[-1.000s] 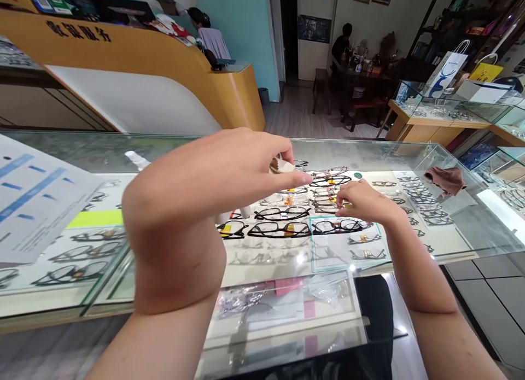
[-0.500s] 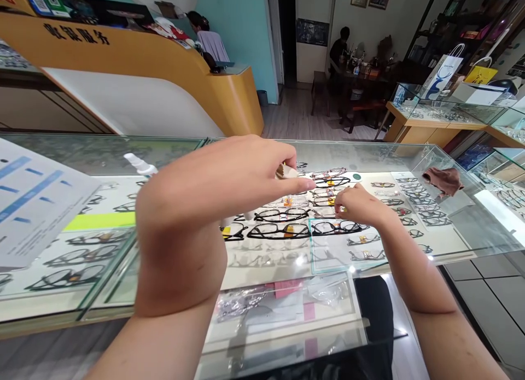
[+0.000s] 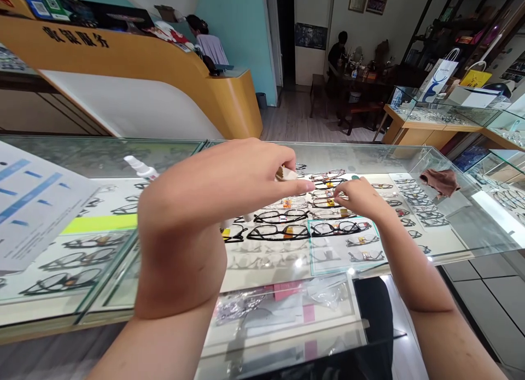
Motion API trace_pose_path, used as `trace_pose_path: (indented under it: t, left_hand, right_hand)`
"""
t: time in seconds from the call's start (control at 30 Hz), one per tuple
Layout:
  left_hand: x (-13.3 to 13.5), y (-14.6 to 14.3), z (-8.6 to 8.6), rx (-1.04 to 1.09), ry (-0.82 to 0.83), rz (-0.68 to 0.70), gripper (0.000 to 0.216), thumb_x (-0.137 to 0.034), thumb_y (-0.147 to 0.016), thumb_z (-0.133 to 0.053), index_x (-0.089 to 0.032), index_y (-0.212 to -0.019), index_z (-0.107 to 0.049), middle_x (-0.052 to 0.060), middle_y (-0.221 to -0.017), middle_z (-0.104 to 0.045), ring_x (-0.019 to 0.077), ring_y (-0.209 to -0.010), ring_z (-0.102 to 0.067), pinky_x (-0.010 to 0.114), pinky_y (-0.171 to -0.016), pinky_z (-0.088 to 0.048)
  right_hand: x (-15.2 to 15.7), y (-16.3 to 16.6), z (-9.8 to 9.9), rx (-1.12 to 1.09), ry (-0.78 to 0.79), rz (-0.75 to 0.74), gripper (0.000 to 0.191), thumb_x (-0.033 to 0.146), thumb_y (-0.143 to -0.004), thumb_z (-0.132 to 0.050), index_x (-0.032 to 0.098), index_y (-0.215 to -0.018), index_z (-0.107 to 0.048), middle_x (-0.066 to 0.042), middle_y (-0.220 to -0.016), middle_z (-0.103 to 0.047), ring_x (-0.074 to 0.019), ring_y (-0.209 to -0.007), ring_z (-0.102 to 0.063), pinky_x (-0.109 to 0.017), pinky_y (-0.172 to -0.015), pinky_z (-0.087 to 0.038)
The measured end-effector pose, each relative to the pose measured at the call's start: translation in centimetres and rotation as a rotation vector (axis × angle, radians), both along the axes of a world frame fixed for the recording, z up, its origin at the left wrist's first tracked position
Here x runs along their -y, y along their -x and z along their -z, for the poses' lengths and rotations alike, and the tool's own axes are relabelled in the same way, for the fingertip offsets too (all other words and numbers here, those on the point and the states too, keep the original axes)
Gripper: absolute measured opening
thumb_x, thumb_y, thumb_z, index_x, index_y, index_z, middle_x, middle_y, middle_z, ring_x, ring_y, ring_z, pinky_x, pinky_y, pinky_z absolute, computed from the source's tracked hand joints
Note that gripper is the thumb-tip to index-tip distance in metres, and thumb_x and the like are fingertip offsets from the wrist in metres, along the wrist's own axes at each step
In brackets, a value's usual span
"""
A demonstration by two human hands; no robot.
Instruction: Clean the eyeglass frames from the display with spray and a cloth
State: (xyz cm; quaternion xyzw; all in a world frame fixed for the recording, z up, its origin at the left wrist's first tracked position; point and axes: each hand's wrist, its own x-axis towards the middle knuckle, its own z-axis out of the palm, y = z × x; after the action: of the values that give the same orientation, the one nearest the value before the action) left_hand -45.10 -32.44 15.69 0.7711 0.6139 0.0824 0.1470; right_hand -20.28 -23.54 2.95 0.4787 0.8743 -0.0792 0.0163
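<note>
Head cam: the left hand [image 3: 241, 175] is arched over the glass desk [image 3: 262, 279], fingers curled and closed on some pale scrap [image 3: 287, 174], thumb sticking out to the right. Mostly blocked, so no clue what shape the scrap really is. Right hand [image 3: 361, 199] is just beside it with fingers bent and tips bunched; can't tell if they've actually got anything between them. The glasses [image 3: 281, 232] sit in rows in the desk, below and around both hands, lots of black frames up front. A white spray bottle [image 3: 140, 167] pokes out behind the left wrist, a printed sheet [image 3: 41, 205] is at far left, and a brown cloth [image 3: 441, 182] lies over on the right.
</note>
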Motion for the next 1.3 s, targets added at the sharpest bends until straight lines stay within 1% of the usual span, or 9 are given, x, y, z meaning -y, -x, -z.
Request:
trace_pose_path:
  t: [0.1, 0.33, 0.47, 0.57, 0.67, 0.87, 0.97, 1.13, 1.3]
  left_hand:
    - [0.2, -0.1, 0.0, -0.018, -0.004, -0.020, 0.047, -0.073, -0.085, -0.059, -0.028, -0.077, -0.066, 0.004, -0.060, -0.065, 0.0258, -0.060, -0.061, 0.037, -0.058, -0.036]
    - [0.6, 0.0, -0.1, -0.003, -0.023, -0.017, 0.047, -0.073, -0.086, -0.056, -0.028, -0.082, -0.069, 0.005, -0.064, -0.066, 0.0267, -0.065, -0.063, 0.036, -0.060, -0.037]
    - [0.9, 0.5, -0.2, 0.029, -0.097, 0.036, 0.048, -0.073, -0.087, -0.055, -0.027, -0.079, -0.066, 0.004, -0.063, -0.066, 0.0250, -0.063, -0.062, 0.034, -0.058, -0.034]
    - [1.3, 1.0, -0.4, 0.048, -0.118, 0.030, 0.049, -0.074, -0.087, -0.054, -0.027, -0.078, -0.065, 0.005, -0.063, -0.066, 0.0253, -0.064, -0.062, 0.034, -0.058, -0.033]
    - [1.8, 1.3, -0.8, 0.074, -0.112, -0.020, 0.049, -0.074, -0.087, -0.056, -0.027, -0.078, -0.064, 0.005, -0.062, -0.065, 0.0261, -0.065, -0.062, 0.034, -0.059, -0.033]
    - [2.6, 1.4, -1.1, 0.102, -0.182, -0.049, 0.047, -0.070, -0.090, -0.057, -0.026, -0.073, -0.060, 0.004, -0.058, -0.062, 0.0250, -0.062, -0.061, 0.034, -0.057, -0.032]
    - [2.5, 1.8, -1.1, 0.125, -0.219, -0.070, 0.047, -0.069, -0.091, -0.056, -0.025, -0.074, -0.061, 0.005, -0.062, -0.064, 0.0249, -0.065, -0.062, 0.034, -0.058, -0.033]
    - [2.3, 1.9, -1.3, 0.154, -0.284, -0.161, 0.051, -0.071, -0.094, -0.050, -0.025, -0.072, -0.057, 0.002, -0.056, -0.055, 0.0215, -0.056, -0.055, 0.033, -0.054, -0.032]
    - [1.9, 0.7, -1.0, 0.179, -0.264, -0.105, 0.046, -0.064, -0.095, -0.050, -0.025, -0.073, -0.058, 0.001, -0.057, -0.055, 0.0197, -0.056, -0.057, 0.031, -0.052, -0.034]
  right_hand:
    - [-0.3, 0.5, 0.4, 0.041, 0.003, 0.006, 0.018, 0.021, -0.106, -0.064, 0.019, -0.111, -0.081, -0.010, -0.116, -0.080, -0.0282, -0.113, -0.071, -0.040, -0.105, -0.039]
    - [-0.4, 1.5, 1.1, 0.129, 0.045, 0.013, 0.019, 0.018, -0.105, -0.063, 0.019, -0.111, -0.082, -0.009, -0.111, -0.081, -0.0274, -0.109, -0.072, -0.043, -0.109, -0.037]
    - [-0.3, 0.5, 0.4, 0.065, 0.052, 0.011, 0.017, 0.015, -0.101, -0.068, 0.019, -0.108, -0.083, -0.006, -0.107, -0.081, -0.0238, -0.099, -0.072, -0.033, -0.091, -0.041]
    - [0.4, -0.8, -1.1, -0.140, 0.053, 0.071, 0.013, 0.020, -0.099, -0.070, 0.021, -0.103, -0.083, -0.001, -0.081, -0.073, -0.0178, -0.075, -0.064, -0.027, -0.072, -0.037]
    - [1.3, -1.3, -3.6, -0.350, 0.040, 0.061, 0.015, 0.027, -0.098, -0.067, 0.019, -0.100, -0.080, 0.003, -0.066, -0.061, -0.0153, -0.063, -0.053, -0.027, -0.063, -0.032]
    - [2.5, 1.7, -10.1, -0.620, -0.232, -0.128, 0.010, 0.023, -0.094, -0.064, 0.019, -0.095, -0.073, 0.001, -0.074, -0.066, -0.0159, -0.067, -0.057, -0.028, -0.068, -0.040]
    - [3.4, 3.7, -12.3, -0.819, -0.375, -0.194, 0.008, 0.024, -0.094, -0.065, 0.020, -0.096, -0.072, -0.001, -0.081, -0.069, -0.0180, -0.075, -0.063, -0.030, -0.073, -0.047]
    - [4.9, 5.5, -12.8, -1.010, -0.478, -0.245, 0.012, 0.027, -0.100, -0.061, 0.022, -0.097, -0.070, -0.002, -0.090, -0.070, -0.0191, -0.087, -0.067, -0.033, -0.084, -0.056]
    - [5.2, 5.3, -12.3, -0.995, -0.502, -0.263, 0.016, 0.019, -0.100, -0.056, 0.022, -0.103, -0.072, -0.003, -0.099, -0.072, -0.0207, -0.095, -0.070, -0.034, -0.091, -0.058]
